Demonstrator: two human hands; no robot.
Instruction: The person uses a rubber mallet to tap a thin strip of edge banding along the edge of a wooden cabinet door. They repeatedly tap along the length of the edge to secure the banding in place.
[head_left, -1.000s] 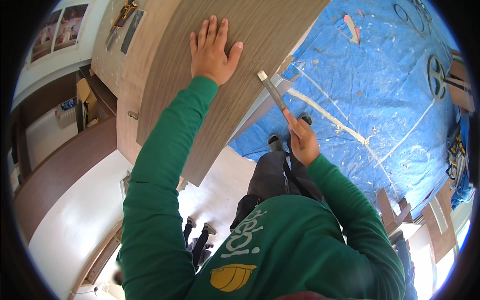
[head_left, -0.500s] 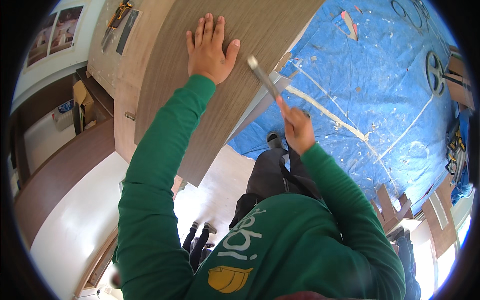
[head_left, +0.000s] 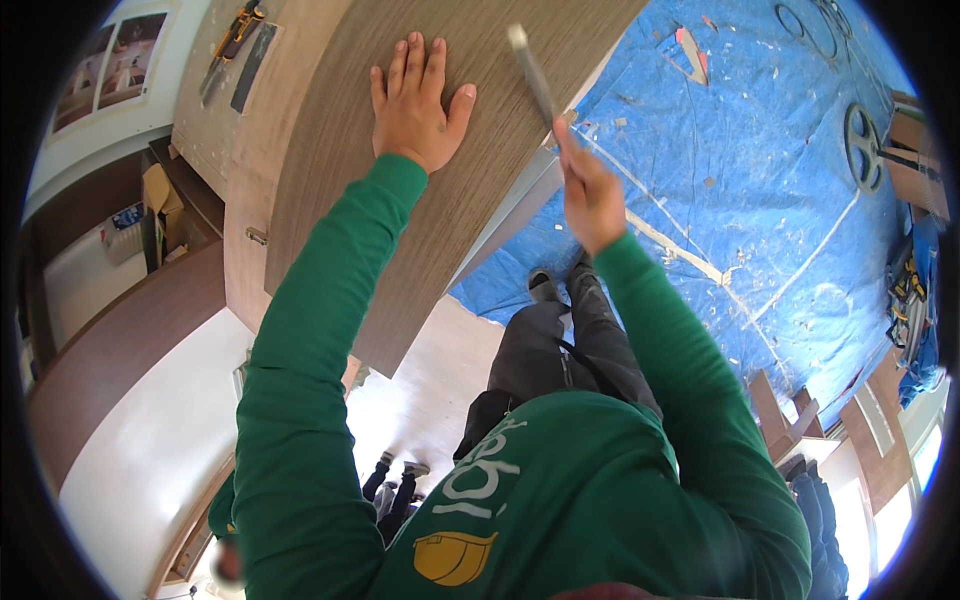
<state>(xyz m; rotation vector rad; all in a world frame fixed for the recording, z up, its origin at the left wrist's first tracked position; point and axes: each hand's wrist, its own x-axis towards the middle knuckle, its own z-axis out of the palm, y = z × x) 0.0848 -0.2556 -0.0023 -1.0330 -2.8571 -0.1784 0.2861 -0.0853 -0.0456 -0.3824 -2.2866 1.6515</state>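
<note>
A wide brown wood-grain panel (head_left: pixel 405 295) lies in front of me. My left hand (head_left: pixel 418 125) is spread flat on its upper part, fingers apart. My right hand (head_left: pixel 592 197) is closed round the near end of a long, narrow grey metal tool with a pale tip (head_left: pixel 535 75), which looks like a file. The tool reaches from the panel's right edge over its top face; whether it touches the face I cannot tell. Its gripped end is hidden in my fingers.
A blue tarp (head_left: pixel 650 120) with scattered scraps covers the floor at right. Cutters with orange handles (head_left: pixel 237 35) lie on the workbench at upper left, beside a dark strip (head_left: pixel 255 68). Another person's legs (head_left: pixel 395 485) show at the bottom. Brown board pieces (head_left: pixel 785 415) stand at lower right.
My right hand and the metal tool have moved up and away along the panel's right edge. My left hand stays flat on the panel.
</note>
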